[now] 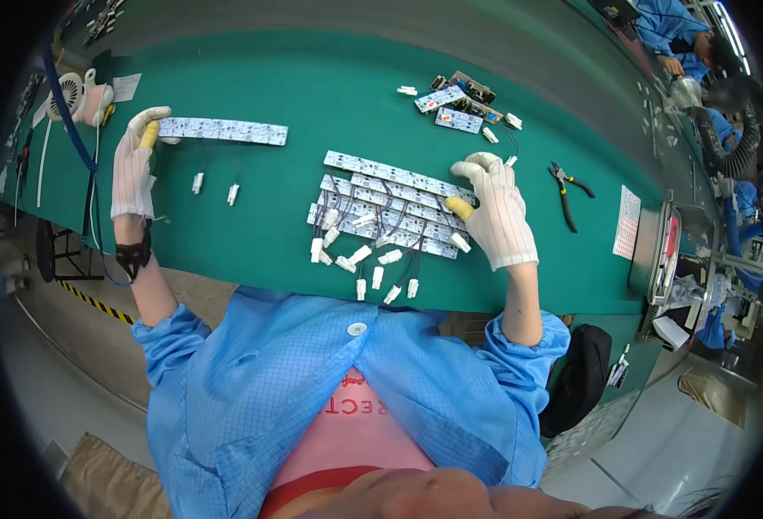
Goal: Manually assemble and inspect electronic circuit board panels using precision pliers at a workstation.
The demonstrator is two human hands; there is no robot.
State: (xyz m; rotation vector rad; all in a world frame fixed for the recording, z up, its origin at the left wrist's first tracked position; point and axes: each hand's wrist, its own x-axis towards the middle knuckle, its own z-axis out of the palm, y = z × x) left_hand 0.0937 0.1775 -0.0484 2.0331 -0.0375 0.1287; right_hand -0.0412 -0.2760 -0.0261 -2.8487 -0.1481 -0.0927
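Note:
My left hand, in a white glove with a yellow thumb tip, pinches the left end of a long, narrow circuit board strip. Two short leads with white connectors hang from that strip toward me. Right of it lies a group of similar strips, roughly side by side and partly overlapping, with dark wires and several white plugs at the near side. My right hand, gloved the same way, closes thumb and fingers on the right end of the farthest strip; the exact grip is partly hidden.
Pliers with black and yellow handles lie right of my right hand. Farther back are loose boards with components. A small fan stands at the far left, near a hanging blue cable. A printed sheet and metal tray are at right.

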